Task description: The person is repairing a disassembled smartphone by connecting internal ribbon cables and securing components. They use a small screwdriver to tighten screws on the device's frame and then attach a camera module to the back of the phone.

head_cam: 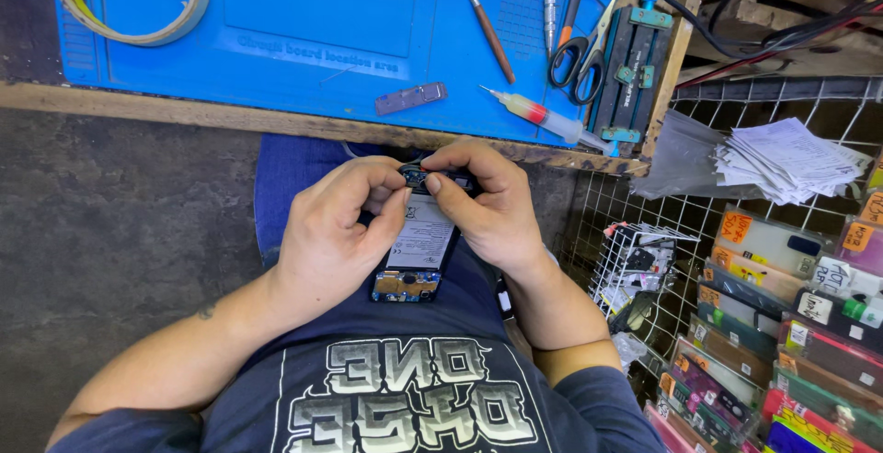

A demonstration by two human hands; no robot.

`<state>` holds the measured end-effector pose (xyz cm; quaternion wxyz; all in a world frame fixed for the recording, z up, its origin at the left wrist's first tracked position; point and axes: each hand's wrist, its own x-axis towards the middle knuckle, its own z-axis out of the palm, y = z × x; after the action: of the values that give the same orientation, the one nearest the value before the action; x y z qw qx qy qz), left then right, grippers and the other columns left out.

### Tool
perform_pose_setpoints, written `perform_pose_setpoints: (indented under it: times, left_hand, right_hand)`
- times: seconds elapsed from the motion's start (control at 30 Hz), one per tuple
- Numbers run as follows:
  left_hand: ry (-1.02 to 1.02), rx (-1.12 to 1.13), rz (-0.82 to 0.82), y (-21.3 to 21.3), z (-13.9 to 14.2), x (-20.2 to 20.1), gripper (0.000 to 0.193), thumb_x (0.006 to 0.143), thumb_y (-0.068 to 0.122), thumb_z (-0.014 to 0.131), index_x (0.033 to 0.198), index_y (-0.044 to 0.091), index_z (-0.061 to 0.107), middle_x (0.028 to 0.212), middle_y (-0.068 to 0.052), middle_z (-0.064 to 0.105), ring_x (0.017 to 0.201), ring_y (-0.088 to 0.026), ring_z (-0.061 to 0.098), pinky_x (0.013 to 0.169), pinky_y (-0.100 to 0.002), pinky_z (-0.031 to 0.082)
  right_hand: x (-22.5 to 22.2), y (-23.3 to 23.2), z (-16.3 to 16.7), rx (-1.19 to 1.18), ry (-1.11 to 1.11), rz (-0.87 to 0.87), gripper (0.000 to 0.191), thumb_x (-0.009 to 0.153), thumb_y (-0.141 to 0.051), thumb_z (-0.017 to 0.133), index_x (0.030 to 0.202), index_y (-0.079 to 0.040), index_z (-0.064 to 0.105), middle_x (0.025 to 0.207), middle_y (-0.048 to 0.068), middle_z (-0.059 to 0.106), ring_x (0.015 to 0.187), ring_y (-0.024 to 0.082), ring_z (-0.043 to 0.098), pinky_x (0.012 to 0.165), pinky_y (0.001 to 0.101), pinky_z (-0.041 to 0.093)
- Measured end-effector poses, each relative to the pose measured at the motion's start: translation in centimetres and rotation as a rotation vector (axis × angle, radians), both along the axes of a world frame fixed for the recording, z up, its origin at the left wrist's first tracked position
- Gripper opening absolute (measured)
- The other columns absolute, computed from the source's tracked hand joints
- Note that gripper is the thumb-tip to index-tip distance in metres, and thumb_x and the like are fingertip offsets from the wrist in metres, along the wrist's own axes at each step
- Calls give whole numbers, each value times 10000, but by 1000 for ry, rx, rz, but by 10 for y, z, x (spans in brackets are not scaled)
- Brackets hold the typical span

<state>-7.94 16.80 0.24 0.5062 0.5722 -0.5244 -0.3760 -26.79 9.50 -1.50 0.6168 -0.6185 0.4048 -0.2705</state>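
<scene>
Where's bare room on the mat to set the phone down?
Free: the mat's middle, between the tape roll and the brown tool. Crowded: the right edge, with scissors, syringe and jig. Both hands hold the phone over the lap.

I see bright, even daylight here. The blue mat [322, 21] looks strong and clear. Soft shadows sit under my 2 hands and below the wooden bench edge [184, 113]. The picture is sharp in the middle. Straight lines bend near the edges.
</scene>
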Motion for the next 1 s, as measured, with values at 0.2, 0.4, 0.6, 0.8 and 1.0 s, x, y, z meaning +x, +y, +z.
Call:
perform_pose_setpoints:
  times: [0.2, 0.4, 0.6, 0.8, 1.0]
  left_hand:
    - [-96, 98, 55, -3, 9, 2, 119, 922, 45, 751, 975, -8, 658, 857, -117, 729, 747, -189, 769, 651, -291, 600]
    - [-378, 17, 44, -2, 12, 6, 100, 912, 65, 745, 910, 10, 661, 793, -130, 690, 702, -298, 700, 619, -382, 537]
    - [-513, -30, 60, -3, 10, 3, 163, 911, 74, 746, 826, 47, 609, 747, -97, 669, 634, -298, 661, 563, -403, 502]
    - [-537, -60, 69, -2, 6, 3, 138, 912, 52, 733, 850, 36, 611, 763, -108, 666, 641, -311, 654, 573, -406, 501]
    - [59, 286, 38, 5, -5, 3, 59, 1007, 68, 659, 1042, 22, 655, 860, -56, 745, 783, -137, 771, 667, -275, 595]
  right_hand:
    - [3, 1, 5, -97, 49, 22, 135, 980, -25, 689, 1114, -18, 695, 995, 12, 658, 886, 61, 575, 768, 222, 458]
    - [8, 1, 9, -179, 130, 34, 146, 965, -52, 702, 1108, -22, 696, 972, 41, 690, 885, 99, 646, 765, 246, 498]
    - [12, 2, 11, -216, 171, 30, 143, 950, -54, 712, 1088, -23, 694, 973, 54, 701, 892, 129, 676, 777, 265, 520]
    - [9, 3, 8, -176, 152, 5, 145, 958, -56, 707, 1098, -23, 693, 974, 45, 702, 886, 101, 662, 756, 253, 513]
    - [4, 6, -4, -78, 65, -22, 137, 989, -52, 695, 1121, -15, 685, 1023, 31, 691, 950, 75, 630, 831, 232, 501]
